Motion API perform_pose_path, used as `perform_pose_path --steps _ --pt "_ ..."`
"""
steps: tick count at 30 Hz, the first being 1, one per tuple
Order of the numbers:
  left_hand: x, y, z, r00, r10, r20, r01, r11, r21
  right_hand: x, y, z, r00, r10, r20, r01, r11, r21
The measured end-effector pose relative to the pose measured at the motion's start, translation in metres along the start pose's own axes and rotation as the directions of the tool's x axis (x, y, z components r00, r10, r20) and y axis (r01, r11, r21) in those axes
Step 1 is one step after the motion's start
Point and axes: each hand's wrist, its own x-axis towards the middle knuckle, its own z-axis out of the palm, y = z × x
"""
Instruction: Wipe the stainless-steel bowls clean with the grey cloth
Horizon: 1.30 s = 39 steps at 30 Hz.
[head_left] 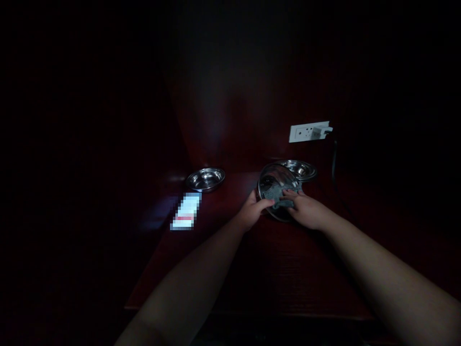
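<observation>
A shiny metal bowl [275, 172] is tilted up above the dark red table, its inside turned toward me. My left hand [252, 210] grips its left rim, the thumb reaching over the edge. A grey-green cloth [275, 193] lies against the inside of the bowl. My right hand [304, 207] is closed on the cloth and presses it to the bowl. Just behind stands another metal dish [304, 170], partly hidden by the held bowl. A third metal bowl [206, 179] sits upright at the left of the table.
A lit phone screen [186, 211], blurred out, lies in front of the left bowl. On the back wall is a white socket panel [300, 132] with a plug [320, 131] and a hanging cable [334, 161]. The table's front edge [288, 315] runs below my arms. Surroundings are very dark.
</observation>
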Motion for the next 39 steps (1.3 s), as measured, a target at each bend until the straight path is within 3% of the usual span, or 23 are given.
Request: perform_pose_path --steps 5,11,15,22,27,34,39 --pt "0.002 -0.003 -0.002 1.000 -0.005 0.004 0.004 1.000 0.005 0.003 0.003 0.004 0.999 -0.020 -0.049 0.020 1.000 -0.012" --pt "0.004 -0.005 -0.004 0.999 0.005 -0.051 -0.007 0.999 -0.031 -0.001 -0.006 -0.008 0.999 0.032 0.022 -0.032 0.999 -0.006" --pt "0.005 -0.006 -0.005 0.996 -0.004 -0.086 0.002 1.000 -0.025 -0.006 -0.010 -0.018 0.993 0.010 0.116 -0.026 0.991 0.134" --pt "0.010 -0.009 -0.006 0.992 0.028 -0.126 -0.039 0.996 -0.084 -0.009 -0.012 -0.012 0.987 -0.122 0.103 0.063 0.889 0.453" --pt "0.009 -0.008 -0.005 0.986 0.061 -0.157 -0.076 0.993 -0.092 -0.009 -0.015 -0.008 0.974 -0.196 0.116 0.097 0.817 0.569" --pt "0.007 -0.007 -0.006 0.988 0.088 -0.126 -0.095 0.994 -0.048 -0.012 -0.021 -0.011 0.949 -0.289 0.128 0.156 0.781 0.605" --pt "0.010 -0.010 -0.007 0.981 0.092 -0.170 -0.102 0.994 -0.050 -0.011 -0.022 -0.011 0.951 -0.283 0.122 0.171 0.813 0.556"
